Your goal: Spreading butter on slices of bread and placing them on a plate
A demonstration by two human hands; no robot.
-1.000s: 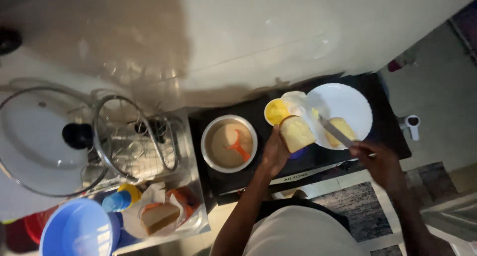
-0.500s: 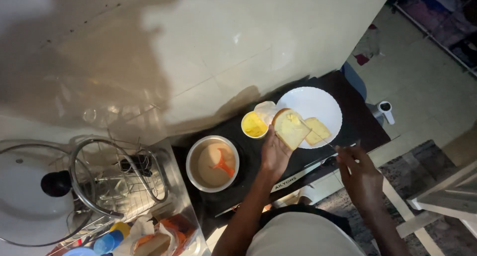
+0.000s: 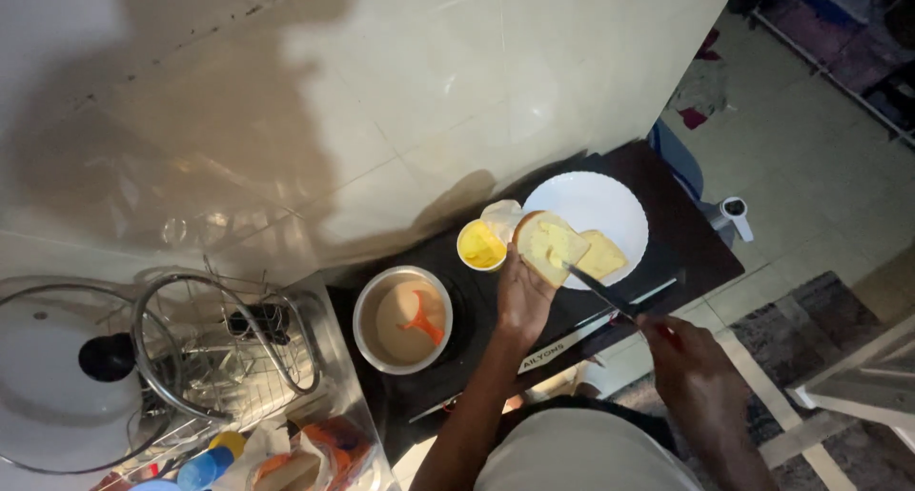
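Observation:
My left hand holds a slice of bread flat on its fingers, just over the near edge of a white plate. My right hand grips a knife whose blade tip rests on that slice. A second slice lies on the plate. An open yellow tub of spread stands left of the plate, its lid behind it.
A metal pot of pale liquid with an orange utensil sits on the black stove. A wire dish rack and a glass lid are at the left. Bagged bread lies at the bottom left.
My right hand has brought the knife from beside the plate up onto the slice in my left hand. The camera view has shifted to the right.

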